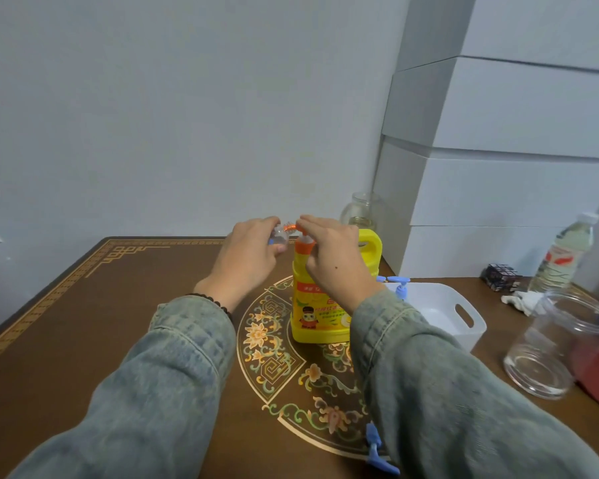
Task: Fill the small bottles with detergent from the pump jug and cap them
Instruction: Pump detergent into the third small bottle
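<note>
Jug (320, 305): yellow, centre frame on table (83, 323); label writing too blurred to read.
Right hand (329, 250): fingers flat on orange pump (303, 242).
Left hand (249, 250): grips small bottle (280, 235) at pump's spout.
Basket (464, 316): white, right of jug.

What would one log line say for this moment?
stage: filling | left hand: holds small bottle at spout | right hand: on pump of yellow jug | cap: off

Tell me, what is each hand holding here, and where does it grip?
The left hand holds a small clear bottle by its body, up at the orange spout. The right hand rests on the yellow jug's pump.
</note>
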The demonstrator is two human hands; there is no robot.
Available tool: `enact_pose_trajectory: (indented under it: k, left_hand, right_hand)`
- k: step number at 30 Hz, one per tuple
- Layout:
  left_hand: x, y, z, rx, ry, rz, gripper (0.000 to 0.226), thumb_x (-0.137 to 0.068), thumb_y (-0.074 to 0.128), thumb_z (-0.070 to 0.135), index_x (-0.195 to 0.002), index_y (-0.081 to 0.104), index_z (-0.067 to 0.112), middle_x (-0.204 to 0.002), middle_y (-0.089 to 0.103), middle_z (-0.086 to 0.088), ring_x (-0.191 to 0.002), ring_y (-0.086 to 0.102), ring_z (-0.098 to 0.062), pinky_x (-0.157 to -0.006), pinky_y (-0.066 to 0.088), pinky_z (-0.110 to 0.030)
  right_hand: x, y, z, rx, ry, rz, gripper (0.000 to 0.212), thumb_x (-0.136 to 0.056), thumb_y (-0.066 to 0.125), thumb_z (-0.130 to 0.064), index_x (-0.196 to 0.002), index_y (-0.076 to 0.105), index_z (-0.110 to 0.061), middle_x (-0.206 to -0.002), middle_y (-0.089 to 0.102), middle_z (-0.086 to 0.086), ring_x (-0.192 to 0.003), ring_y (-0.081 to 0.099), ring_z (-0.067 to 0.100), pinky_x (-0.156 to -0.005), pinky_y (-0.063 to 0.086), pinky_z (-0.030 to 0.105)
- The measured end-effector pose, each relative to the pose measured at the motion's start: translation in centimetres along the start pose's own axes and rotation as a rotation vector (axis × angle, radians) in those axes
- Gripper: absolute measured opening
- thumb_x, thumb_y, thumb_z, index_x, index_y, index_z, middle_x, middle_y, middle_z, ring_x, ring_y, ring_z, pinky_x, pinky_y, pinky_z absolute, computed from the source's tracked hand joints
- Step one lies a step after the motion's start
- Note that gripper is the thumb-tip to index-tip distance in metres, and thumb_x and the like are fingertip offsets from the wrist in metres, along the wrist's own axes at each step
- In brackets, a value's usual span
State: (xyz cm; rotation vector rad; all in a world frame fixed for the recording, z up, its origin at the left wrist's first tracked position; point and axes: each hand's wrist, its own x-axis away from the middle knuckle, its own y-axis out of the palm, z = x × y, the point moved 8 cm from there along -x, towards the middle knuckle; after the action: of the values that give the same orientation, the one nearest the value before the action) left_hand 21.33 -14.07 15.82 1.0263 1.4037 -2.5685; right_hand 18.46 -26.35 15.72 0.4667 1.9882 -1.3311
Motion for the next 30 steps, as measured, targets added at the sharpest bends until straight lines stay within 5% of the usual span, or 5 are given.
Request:
enact_pose_trajectory:
  k: [3, 8, 22, 30]
  left_hand:
    - [0.5, 0.5, 0.1, -0.003, 0.006, -0.019, 0.037, -0.086, 0.067, 0.020, -0.121, 0.060, 0.011, -0.112, 0.069, -0.013, -0.106, 0.062, -0.031, -0.088, 0.050, -0.041]
    - [-0.8, -0.8, 0.3, 0.018, -0.012, 0.000, 0.037, -0.085, 0.069, 0.022, -0.121, 0.061, 0.013, -0.110, 0.069, -0.011, -0.100, 0.063, -0.030, -0.087, 0.050, -0.042]
    - [0.6, 0.0, 0.1, 0.044, -0.030, -0.019, 0.034, -0.085, 0.068, 0.022, -0.117, 0.063, 0.011, -0.107, 0.070, -0.012, -0.101, 0.063, -0.030, -0.086, 0.050, -0.041]
    - [0.5, -0.2, 0.2, 0.035, -0.033, -0.024, 0.033, -0.086, 0.068, 0.022, -0.117, 0.062, 0.012, -0.107, 0.070, -0.011, -0.103, 0.061, -0.029, -0.084, 0.045, -0.035]
  right_hand:
    - [0.9, 0.4, 0.1, 0.029, -0.001, -0.020, 0.055, -0.063, 0.048, -0.004, -0.112, 0.068, -0.017, -0.120, 0.069, -0.001, -0.111, 0.064, 0.022, -0.084, 0.033, 0.037]
    - [-0.8, -0.5, -0.7, 0.064, 0.015, 0.002, 0.032, -0.073, 0.056, -0.003, -0.100, 0.068, -0.017, -0.107, 0.070, -0.002, -0.107, 0.062, 0.022, -0.074, 0.014, 0.029]
    - [0.3, -0.3, -0.5, 0.007, 0.037, 0.014, 0.040, -0.063, 0.058, 0.004, -0.096, 0.072, -0.013, -0.103, 0.073, 0.003, -0.103, 0.066, 0.024, -0.078, 0.025, 0.033]
    - [0.1, -0.8, -0.9, 0.034, 0.062, -0.020, 0.038, -0.066, 0.058, 0.000, -0.095, 0.071, -0.019, -0.102, 0.072, -0.002, -0.103, 0.064, 0.023, -0.070, 0.015, 0.031]
